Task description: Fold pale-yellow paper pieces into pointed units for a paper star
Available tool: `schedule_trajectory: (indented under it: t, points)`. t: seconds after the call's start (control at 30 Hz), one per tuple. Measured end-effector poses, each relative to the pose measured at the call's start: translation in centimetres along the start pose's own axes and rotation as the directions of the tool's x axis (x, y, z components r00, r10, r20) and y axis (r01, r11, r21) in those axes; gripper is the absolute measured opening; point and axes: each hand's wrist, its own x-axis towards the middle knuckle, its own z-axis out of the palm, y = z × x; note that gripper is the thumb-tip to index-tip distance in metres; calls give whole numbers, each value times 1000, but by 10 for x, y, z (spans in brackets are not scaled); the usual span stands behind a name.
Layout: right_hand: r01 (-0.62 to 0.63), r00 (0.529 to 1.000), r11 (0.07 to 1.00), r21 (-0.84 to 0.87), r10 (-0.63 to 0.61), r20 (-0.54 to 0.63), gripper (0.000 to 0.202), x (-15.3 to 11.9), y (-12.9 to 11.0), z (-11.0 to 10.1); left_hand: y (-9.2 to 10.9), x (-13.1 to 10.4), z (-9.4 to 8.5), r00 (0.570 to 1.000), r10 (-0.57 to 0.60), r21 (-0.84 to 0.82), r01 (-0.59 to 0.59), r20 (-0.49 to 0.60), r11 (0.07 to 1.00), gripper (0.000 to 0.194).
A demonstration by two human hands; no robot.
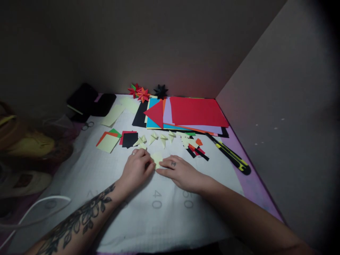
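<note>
A small pale yellow paper square [157, 159] lies on the white sheet between my hands. My left hand [136, 166] is closed, its thumb and curled fingers at the paper's left edge. From the other side, my right hand [183, 172] holds the right edge with thumb and fingertips, its fingers fairly straight. Just beyond my hands stand several folded pale yellow pieces [163, 139] in a row. Part of the square is hidden under my fingers.
Coloured paper squares [108, 142] and black squares [130, 139] lie at left. Paper scraps [195, 146] and a yellow-black utility knife [231, 156] are at right. Large coloured sheets [199, 111], paper stars [143, 95] and a black star [160, 91] sit by the wall; scissors [88, 125] lie far left.
</note>
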Motion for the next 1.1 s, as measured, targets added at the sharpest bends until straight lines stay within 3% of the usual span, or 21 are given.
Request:
schedule_trajectory:
  t: [0.73,1.1]
  points:
    - [-33,996,999,30,30,86,38,0,-1,-4,3,1,6,999,-42,57,44,-32,997,17]
    - [-66,996,994,92,61,62,38,2,-1,-4,1,1,9,998,-29,64,33,-51,997,17]
